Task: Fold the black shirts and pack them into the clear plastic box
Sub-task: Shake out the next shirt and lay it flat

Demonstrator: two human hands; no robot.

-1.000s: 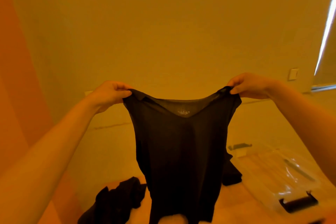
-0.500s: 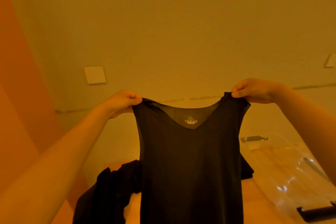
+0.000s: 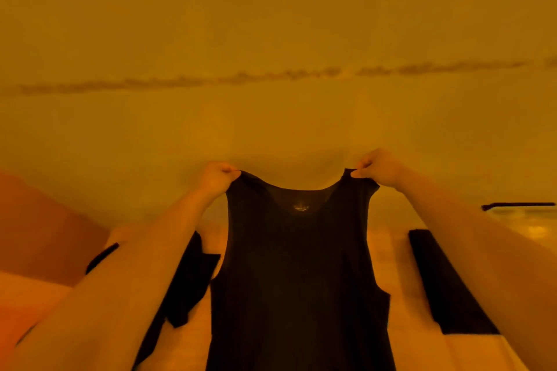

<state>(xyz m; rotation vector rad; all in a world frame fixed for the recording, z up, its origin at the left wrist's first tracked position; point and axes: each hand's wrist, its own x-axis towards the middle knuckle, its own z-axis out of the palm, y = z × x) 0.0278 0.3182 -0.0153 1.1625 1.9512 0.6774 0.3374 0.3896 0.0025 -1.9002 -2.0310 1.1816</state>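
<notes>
— What's changed? We've lowered the black sleeveless shirt point(image 3: 297, 274); left hand point(image 3: 217, 178) and right hand point(image 3: 378, 167) pinch its shoulder straps.

— So? It hangs over the surface's middle; clear plastic box point(image 3: 526, 215) at the right edge; laying flat comes next.

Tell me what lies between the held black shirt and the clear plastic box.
A folded black garment lies on the surface between the held shirt and the clear plastic box at far right; the right forearm also crosses there.

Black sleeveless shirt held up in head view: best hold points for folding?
Pinch the black sleeveless shirt at its two shoulder straps, from above and outside, as the left hand and right hand do. The straps are its narrow top corners, so the body hangs flat and straight below the neckline.
</notes>
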